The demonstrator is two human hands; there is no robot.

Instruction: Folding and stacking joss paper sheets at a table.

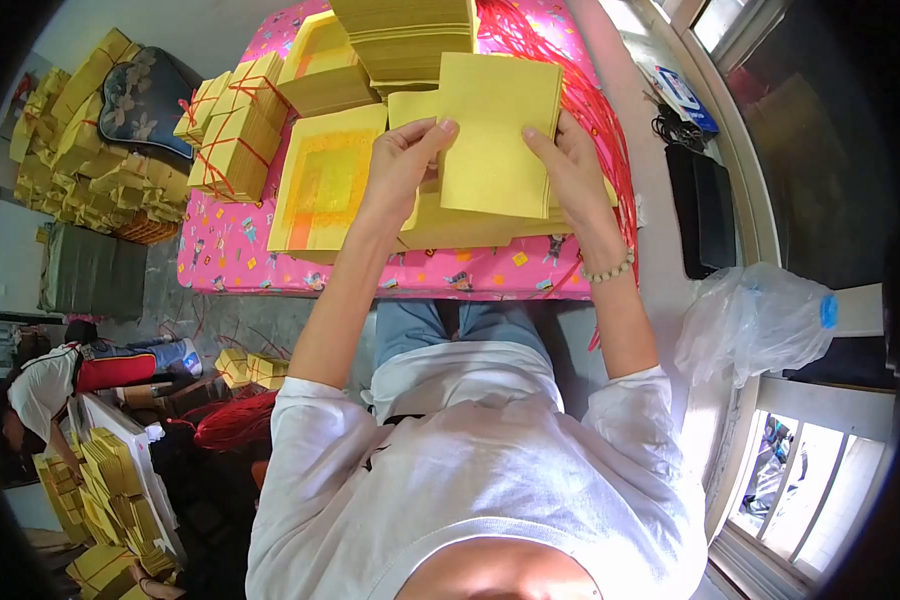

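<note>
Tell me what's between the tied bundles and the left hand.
Head view: a yellow paper stack with an orange print, and a sliver of pink cover, lie between the bundles and the left hand.

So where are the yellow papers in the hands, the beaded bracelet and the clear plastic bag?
Yellow papers (498,140): head view, middle of the top sheet.
Beaded bracelet (608,274): head view, its middle beads.
Plastic bag (755,322): head view, its crumpled middle.

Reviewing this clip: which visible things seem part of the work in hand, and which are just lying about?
Seemingly part of the work:
yellow paper sheets, held by left hand and right hand
tall yellow stack
tied yellow bundles
red strands

Seemingly just lying about:
clear plastic bag
flat black case
black cable
dark floral cushion
</note>
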